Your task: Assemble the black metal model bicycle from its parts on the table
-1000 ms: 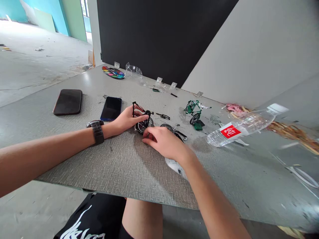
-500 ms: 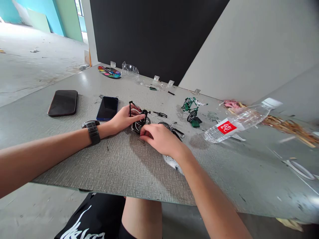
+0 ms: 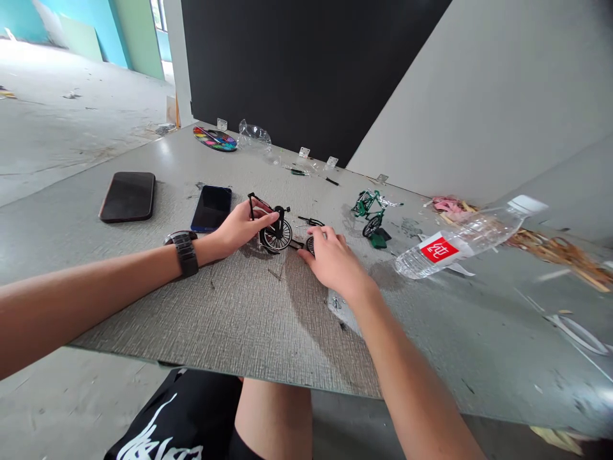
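Note:
My left hand [image 3: 243, 227] is closed on a black model bicycle's rear frame section [image 3: 278, 216], thumb across its upper part. The spoked wheel [image 3: 278, 235] on this section stands just right of my fingers. My right hand [image 3: 331, 257] is over the loose parts to the right, thumb and forefinger apart. Between them shows part of another small wheel [image 3: 310, 245], mostly hidden by the hand. Behind the right hand lies a thin black part [image 3: 311, 222]. A small thin piece [image 3: 274, 274] rests on the table in front of the held section.
A green model bicycle [image 3: 372, 211] stands behind my right hand. Two phones, one black [image 3: 128, 197] and one blue-edged [image 3: 211, 208], lie at left. A tilted plastic bottle [image 3: 472, 236] is at right. Along the back are a paint palette [image 3: 215, 139] and clear plastic packaging [image 3: 255, 135].
My right hand has moved right, away from the wheel of the held section, and its fingers have parted. The left hand keeps its hold. The view has shifted slightly.

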`<state>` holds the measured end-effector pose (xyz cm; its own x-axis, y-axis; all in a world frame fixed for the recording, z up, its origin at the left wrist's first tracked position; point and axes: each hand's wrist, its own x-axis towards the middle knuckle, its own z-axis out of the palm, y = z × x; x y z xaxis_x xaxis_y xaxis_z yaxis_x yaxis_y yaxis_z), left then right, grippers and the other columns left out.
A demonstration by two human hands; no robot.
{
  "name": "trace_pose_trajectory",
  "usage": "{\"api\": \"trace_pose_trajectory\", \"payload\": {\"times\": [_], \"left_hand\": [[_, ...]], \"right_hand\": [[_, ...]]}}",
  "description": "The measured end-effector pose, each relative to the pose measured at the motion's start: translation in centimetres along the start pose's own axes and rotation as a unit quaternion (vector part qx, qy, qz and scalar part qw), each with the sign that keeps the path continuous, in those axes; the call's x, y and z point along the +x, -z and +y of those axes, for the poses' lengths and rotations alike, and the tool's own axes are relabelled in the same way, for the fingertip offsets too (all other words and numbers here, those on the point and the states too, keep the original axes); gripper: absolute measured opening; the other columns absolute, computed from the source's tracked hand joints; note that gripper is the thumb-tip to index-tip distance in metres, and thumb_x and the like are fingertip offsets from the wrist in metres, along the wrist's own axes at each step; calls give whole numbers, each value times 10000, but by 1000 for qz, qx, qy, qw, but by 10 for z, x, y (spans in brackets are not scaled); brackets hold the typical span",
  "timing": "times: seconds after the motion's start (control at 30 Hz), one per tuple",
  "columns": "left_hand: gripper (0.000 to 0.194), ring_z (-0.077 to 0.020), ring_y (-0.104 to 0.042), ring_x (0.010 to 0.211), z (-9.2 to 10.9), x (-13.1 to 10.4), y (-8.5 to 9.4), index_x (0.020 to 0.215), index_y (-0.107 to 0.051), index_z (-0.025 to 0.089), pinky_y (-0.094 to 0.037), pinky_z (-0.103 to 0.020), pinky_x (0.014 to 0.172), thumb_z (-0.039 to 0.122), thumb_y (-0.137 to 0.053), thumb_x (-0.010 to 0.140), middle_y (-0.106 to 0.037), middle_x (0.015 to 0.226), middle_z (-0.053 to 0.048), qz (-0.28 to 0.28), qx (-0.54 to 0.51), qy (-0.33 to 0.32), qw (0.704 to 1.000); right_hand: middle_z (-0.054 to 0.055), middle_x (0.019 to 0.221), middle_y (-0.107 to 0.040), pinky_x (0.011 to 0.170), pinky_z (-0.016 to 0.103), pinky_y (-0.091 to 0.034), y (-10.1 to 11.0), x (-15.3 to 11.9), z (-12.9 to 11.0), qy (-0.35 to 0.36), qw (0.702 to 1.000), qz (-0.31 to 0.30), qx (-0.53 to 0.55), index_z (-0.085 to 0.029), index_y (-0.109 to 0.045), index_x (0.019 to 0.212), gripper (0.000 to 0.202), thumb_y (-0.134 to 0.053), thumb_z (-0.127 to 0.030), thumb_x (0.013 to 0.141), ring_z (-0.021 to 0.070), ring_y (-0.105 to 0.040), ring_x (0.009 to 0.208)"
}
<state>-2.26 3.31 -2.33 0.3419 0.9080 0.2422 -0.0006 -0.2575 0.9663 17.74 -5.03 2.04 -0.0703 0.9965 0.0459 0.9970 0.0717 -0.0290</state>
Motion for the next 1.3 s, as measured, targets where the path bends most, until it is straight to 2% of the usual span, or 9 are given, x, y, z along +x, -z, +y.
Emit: {"api": "trace_pose_trajectory", "payload": {"times": [0.17,0.5,0.77,1.07,1.2,1.3], "left_hand": [[342,-155,-626,748,-3,2,1,968,-602,131,-483,-257,616,450,-662,861,-684,866,-84,5,16,-8,1000],[349,-166,-624,762,-4,1,1,957,-607,144,-488,-276,638,470,-669,851,-686,869,-81,5,8,-10,1000],[337,-166,-620,782,4,-1,0,952,-609,140,-489,-279,660,451,-677,842,-676,875,-75,7,-10,4,1000],[306,-155,-600,752,5,-1,-1,952,-609,134,-474,-281,642,432,-630,884,-658,846,-68,12,-8,10,1000],[300,-156,-603,757,7,-1,-1,943,-604,134,-476,-282,654,425,-634,878,-655,842,-66,13,-8,10,1000],[308,-171,-618,784,6,-1,-1,951,-598,140,-490,-288,673,435,-634,874,-666,861,-76,12,-4,11,1000]], "right_hand": [[143,1250,-605,924,487,-466,-1,3,7,10,1000,-14,-4,-173,-583,1251,319,-482,-295,974,349,-554,1155],[139,1265,-607,937,468,-468,-1,2,2,50,999,7,21,-184,-595,1243,333,-533,-334,954,326,-555,1172],[120,1190,-636,910,457,-510,-4,4,-1,118,990,33,75,-205,-594,1184,312,-558,-403,946,302,-587,1140],[139,1251,-621,954,457,-492,-5,4,-3,146,985,46,84,-175,-550,1275,482,-623,-473,903,318,-553,1198],[153,1214,-639,916,465,-501,-3,4,-7,150,985,55,71,-150,-576,1222,507,-607,-537,896,329,-574,1150],[147,1190,-646,904,468,-502,-3,4,-8,144,986,55,68,-158,-585,1202,470,-593,-524,906,322,-585,1129]]}}
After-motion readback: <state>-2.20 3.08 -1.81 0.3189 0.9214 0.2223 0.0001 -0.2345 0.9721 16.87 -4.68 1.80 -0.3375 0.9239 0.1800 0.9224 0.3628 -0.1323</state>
